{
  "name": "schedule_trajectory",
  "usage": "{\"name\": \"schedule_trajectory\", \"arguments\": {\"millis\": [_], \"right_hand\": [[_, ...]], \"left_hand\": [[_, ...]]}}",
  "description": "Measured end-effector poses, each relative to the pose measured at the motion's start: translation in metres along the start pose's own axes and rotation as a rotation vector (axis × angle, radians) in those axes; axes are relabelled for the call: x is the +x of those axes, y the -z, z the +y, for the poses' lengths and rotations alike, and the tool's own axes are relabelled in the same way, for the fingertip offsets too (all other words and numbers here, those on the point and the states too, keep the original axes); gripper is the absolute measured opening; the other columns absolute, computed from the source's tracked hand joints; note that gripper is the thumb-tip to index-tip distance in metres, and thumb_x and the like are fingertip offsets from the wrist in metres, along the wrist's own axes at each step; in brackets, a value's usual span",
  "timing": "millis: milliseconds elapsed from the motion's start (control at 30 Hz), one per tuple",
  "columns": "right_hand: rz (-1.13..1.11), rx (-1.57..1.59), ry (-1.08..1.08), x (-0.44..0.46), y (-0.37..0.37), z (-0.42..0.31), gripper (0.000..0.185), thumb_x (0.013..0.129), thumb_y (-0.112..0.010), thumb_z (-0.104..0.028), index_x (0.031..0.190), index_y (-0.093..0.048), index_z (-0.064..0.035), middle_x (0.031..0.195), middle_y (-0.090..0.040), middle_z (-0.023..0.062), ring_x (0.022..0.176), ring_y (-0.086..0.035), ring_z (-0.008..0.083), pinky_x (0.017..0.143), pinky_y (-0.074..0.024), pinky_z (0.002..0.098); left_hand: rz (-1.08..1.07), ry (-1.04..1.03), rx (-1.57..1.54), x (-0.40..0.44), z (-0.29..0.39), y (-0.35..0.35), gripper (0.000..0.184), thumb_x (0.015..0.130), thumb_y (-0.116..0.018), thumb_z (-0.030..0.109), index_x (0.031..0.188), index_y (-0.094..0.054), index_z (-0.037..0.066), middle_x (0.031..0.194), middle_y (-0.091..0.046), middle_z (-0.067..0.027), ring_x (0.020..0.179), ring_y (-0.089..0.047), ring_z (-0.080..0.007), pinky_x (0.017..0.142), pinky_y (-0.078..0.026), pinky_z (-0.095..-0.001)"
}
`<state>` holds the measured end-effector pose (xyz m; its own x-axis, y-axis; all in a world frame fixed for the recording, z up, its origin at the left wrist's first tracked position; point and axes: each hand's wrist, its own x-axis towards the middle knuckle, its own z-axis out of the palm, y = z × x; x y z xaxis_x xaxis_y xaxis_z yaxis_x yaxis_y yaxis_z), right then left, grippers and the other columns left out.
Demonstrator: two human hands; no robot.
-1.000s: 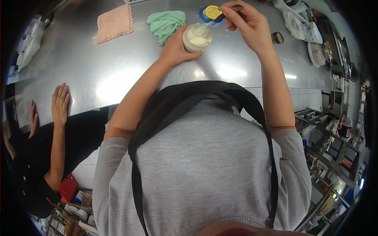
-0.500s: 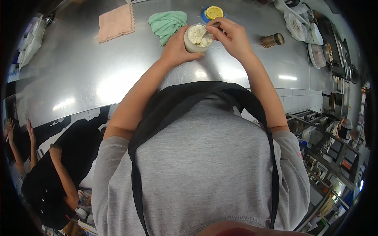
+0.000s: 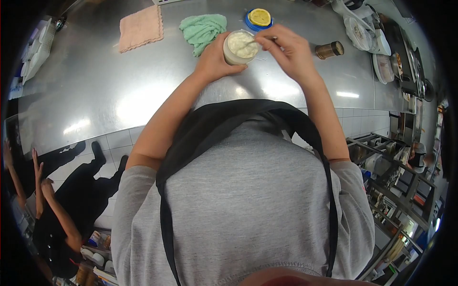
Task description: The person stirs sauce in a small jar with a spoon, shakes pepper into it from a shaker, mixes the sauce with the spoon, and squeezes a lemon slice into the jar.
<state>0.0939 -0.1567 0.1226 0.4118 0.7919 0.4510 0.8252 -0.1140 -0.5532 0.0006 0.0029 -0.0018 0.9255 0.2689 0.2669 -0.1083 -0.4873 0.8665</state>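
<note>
A round white tub point(image 3: 236, 59) of thick, lumpy white food point(image 3: 241, 44) stands on the steel table, with my left hand point(image 3: 213, 59) wrapped round its left and near sides. My right hand point(image 3: 289, 51) pinches the handle of a spoon point(image 3: 267, 38), whose bowl end dips into the white food. Just behind the tub, a cut lemon half point(image 3: 260, 17) rests on a blue lid point(image 3: 248, 22). Left of the tub lies a crumpled green cloth point(image 3: 202, 29).
A pink cloth point(image 3: 141, 28) lies flat further left on the steel table point(image 3: 95, 71). Right of my right hand is a small shaker jar point(image 3: 329, 50) on its side. Plastic containers point(image 3: 383, 66) line the right edge. Other people in black point(image 3: 71, 200) stand at the lower left.
My right hand has come down and left from above the lid, and the spoon is now in the tub. The shaker jar shows fully. The person at the left has stepped back from the table.
</note>
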Motion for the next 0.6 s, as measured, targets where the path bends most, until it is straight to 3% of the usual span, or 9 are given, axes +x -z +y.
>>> {"name": "schedule_trajectory", "arguments": {"millis": [67,233,300,433,533,600], "right_hand": [[-0.147,0.000,-0.018,-0.008,-0.010,0.010,0.010,0.086,-0.061,-0.006,0.091,-0.064,0.0012,0.080,-0.060,0.0071,0.068,-0.061,0.0133,0.063,-0.0494,0.0243],[-0.088,0.135,-0.063,-0.003,0.001,0.003,0.011,0.088,-0.060,-0.008,0.090,-0.064,0.0019,0.082,-0.060,0.0075,0.068,-0.060,0.0122,0.062,-0.0500,0.0235],[-0.024,0.191,-0.093,0.005,0.013,-0.003,0.014,0.088,-0.059,-0.013,0.090,-0.062,0.0001,0.082,-0.062,0.0081,0.067,-0.062,0.0177,0.062,-0.0491,0.0279],[-0.038,0.111,-0.061,0.005,0.002,0.013,0.015,0.088,-0.060,-0.015,0.090,-0.063,0.0003,0.080,-0.062,0.0085,0.067,-0.062,0.0164,0.060,-0.0486,0.0266],[-0.146,0.153,-0.214,0.001,-0.010,0.018,0.018,0.087,-0.062,-0.017,0.090,-0.063,0.0014,0.080,-0.062,0.0075,0.066,-0.063,0.0140,0.059,-0.0487,0.0258],[-0.044,0.292,-0.307,0.004,-0.006,0.019,0.021,0.087,-0.062,-0.019,0.090,-0.062,0.0022,0.080,-0.062,0.0069,0.064,-0.062,0.0121,0.056,-0.0482,0.0255]], "left_hand": [[0.001,0.001,-0.026,0.000,0.000,0.000,0.086,0.055,-0.084,0.031,0.124,-0.041,0.005,0.111,-0.059,-0.0169,0.104,-0.057,-0.0322,0.088,-0.045,-0.0386],[-0.011,0.031,-0.018,-0.001,0.001,0.000,0.086,0.054,-0.084,0.031,0.124,-0.041,0.004,0.111,-0.059,-0.0170,0.104,-0.057,-0.0324,0.088,-0.045,-0.0386],[-0.016,0.035,-0.008,0.000,0.001,-0.001,0.086,0.054,-0.084,0.031,0.124,-0.041,0.004,0.111,-0.058,-0.0171,0.104,-0.057,-0.0325,0.088,-0.045,-0.0387],[0.003,0.021,0.015,0.000,-0.002,-0.003,0.088,0.053,-0.084,0.033,0.124,-0.041,0.003,0.111,-0.059,-0.0179,0.104,-0.057,-0.0332,0.088,-0.045,-0.0391],[-0.024,0.037,0.026,0.001,-0.001,-0.001,0.089,0.055,-0.084,0.034,0.125,-0.039,0.003,0.113,-0.057,-0.0168,0.106,-0.056,-0.0307,0.090,-0.045,-0.0377],[-0.064,0.063,0.027,-0.001,-0.001,0.001,0.090,0.056,-0.084,0.033,0.127,-0.038,0.003,0.115,-0.056,-0.0156,0.109,-0.056,-0.0278,0.091,-0.044,-0.0360]]}}
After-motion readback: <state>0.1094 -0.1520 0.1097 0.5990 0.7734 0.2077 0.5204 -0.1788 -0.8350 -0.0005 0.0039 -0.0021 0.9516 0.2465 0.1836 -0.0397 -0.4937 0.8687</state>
